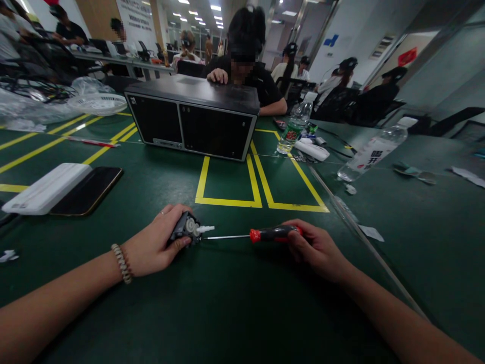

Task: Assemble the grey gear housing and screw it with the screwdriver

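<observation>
My left hand [166, 237] is closed around a small dark grey mechanism [184, 228] with pale round gears and a white shaft sticking out to the right. A beaded bracelet [122, 263] circles that wrist. In my right hand [312, 245] is a screwdriver [275, 233] with a black and red handle, gripped with the fingers around its rear end. Its thin metal blade points left, and the tip meets the lower right side of the mechanism. Whether the tip sits in a screw is too small to tell. Both hands are low over the green table [227, 308].
A black two-panel box [193, 119] stands ahead, another person's hand [217, 76] on top. At left lie a phone [89, 191], a white slab-shaped device [49, 187] and a red pen [96, 143]. Two water bottles [297, 124] [377, 149] stand at right. Yellow tape [229, 203] marks the table.
</observation>
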Tool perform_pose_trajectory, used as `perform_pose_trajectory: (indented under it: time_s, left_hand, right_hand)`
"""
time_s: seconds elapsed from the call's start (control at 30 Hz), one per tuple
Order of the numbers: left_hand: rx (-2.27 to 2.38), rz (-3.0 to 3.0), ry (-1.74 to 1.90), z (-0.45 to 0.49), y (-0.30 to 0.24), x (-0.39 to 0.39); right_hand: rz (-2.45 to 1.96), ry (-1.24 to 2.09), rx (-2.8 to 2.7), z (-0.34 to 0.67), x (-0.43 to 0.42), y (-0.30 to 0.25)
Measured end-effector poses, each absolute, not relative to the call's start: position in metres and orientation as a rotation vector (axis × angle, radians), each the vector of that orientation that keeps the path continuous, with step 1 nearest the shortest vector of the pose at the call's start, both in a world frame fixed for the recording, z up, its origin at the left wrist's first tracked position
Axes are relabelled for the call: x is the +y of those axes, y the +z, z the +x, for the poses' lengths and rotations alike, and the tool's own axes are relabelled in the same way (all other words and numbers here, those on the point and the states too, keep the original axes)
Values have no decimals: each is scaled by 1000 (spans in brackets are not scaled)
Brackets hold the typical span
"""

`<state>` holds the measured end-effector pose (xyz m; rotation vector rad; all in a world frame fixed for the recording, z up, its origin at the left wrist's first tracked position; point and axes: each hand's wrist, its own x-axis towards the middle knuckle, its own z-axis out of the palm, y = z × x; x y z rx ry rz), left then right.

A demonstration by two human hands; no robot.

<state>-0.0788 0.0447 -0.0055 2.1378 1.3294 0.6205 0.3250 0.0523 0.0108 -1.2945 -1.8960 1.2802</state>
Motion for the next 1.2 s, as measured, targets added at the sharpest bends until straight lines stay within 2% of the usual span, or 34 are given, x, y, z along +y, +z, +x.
perform_pose_trajectory:
  time_s: [0.27, 0.47, 1.2]
  left_hand:
    - [1352, 2112, 612, -81, -7, 45]
    - [1318, 2108, 558, -85, -4, 49]
    - [1332, 2065, 586, -87, -8, 48]
  right_hand:
    - [-1248, 1364, -1911, 335, 56, 9]
    - [-1310, 1248, -2012, 330, 60, 10]
    - [-1193, 1334, -1856, 334, 59, 5]
